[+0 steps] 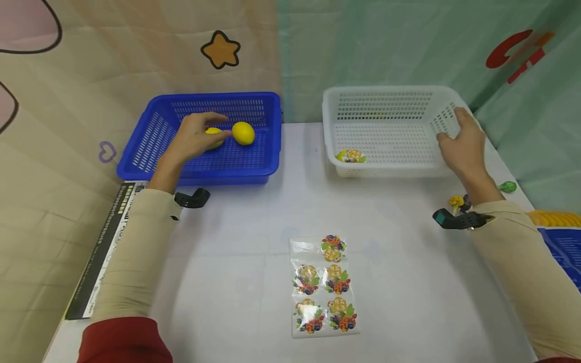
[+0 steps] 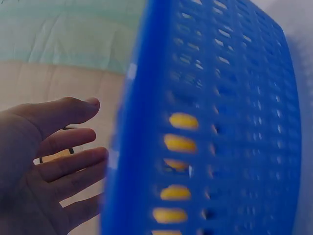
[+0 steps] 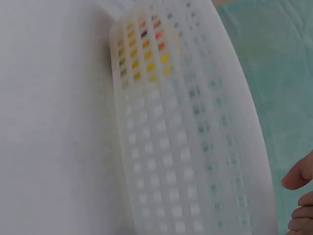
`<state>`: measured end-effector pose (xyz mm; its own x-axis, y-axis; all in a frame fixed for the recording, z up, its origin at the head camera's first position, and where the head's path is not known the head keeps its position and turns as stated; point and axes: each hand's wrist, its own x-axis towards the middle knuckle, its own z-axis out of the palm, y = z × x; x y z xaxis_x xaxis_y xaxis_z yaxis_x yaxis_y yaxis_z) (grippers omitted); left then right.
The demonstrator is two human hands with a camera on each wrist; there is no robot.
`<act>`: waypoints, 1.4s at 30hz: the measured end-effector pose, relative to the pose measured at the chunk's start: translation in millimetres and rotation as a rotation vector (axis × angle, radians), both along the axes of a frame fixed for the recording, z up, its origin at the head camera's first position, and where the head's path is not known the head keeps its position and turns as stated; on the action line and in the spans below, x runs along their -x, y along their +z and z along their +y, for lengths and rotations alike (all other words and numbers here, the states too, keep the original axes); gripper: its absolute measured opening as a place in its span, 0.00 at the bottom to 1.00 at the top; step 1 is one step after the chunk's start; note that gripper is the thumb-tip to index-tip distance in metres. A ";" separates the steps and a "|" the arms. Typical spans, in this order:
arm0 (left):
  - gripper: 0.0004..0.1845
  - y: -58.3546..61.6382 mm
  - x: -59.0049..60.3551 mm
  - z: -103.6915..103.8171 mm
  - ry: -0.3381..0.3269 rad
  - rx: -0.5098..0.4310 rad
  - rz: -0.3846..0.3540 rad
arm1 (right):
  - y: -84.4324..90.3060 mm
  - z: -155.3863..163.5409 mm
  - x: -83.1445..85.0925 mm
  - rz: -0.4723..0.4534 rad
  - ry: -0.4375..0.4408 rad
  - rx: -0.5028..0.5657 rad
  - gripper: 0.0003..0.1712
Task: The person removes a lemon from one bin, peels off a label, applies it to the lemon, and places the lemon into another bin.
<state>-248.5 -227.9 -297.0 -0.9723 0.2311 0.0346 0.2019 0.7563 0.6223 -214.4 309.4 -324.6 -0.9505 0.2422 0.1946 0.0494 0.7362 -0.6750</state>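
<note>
In the head view a blue basket stands at the back left with two yellow lemons in it. My left hand reaches in, fingers spread over the nearer lemon, partly covering it; the other lemon lies just to its right. The left wrist view shows the left hand with relaxed fingers and an empty palm beside the blue basket. My right hand is at the right rim of a white basket, fingers loose. A stickered lemon lies in its front left corner.
A clear sheet of fruit stickers lies on the white table near the front centre. Small yellow and green items sit at the right edge. A black printed strip runs along the left edge. Patterned cloth hangs behind.
</note>
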 end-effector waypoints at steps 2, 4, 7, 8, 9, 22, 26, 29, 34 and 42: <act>0.29 -5.2 2.1 -6.9 0.012 -0.001 -0.013 | 2.4 -22.9 5.1 0.009 0.051 0.017 0.37; 0.30 -10.4 5.0 -11.8 0.019 0.009 -0.033 | 4.4 -46.8 9.2 0.008 0.111 0.065 0.36; 0.34 -17.4 8.9 -17.6 0.035 0.020 -0.079 | 7.9 -84.3 14.0 -0.005 0.211 0.168 0.35; 0.34 -19.4 10.1 -19.2 0.042 0.024 -0.092 | 9.6 -96.6 15.7 -0.014 0.247 0.203 0.35; 0.35 -21.1 11.2 -20.7 0.047 0.025 -0.104 | 10.8 -109.2 17.6 -0.019 0.282 0.237 0.35; 0.32 -34.1 25.5 -32.1 0.075 0.045 -0.121 | 1.0 -248.4 25.7 -0.170 0.565 0.150 0.44; 0.31 -35.4 27.8 -33.3 0.073 0.054 -0.107 | -7.7 -269.1 24.0 -0.224 0.624 0.140 0.50; 0.31 -36.3 29.3 -34.7 0.069 0.055 -0.097 | -12.6 -277.0 22.3 -0.232 0.659 0.157 0.51; 0.30 -36.3 31.0 -38.7 0.081 0.078 -0.106 | -17.1 -283.2 22.0 -0.238 0.678 0.157 0.50; 0.29 -39.8 39.3 -41.4 0.070 0.146 -0.061 | -16.3 -285.9 20.3 -0.245 0.686 0.119 0.49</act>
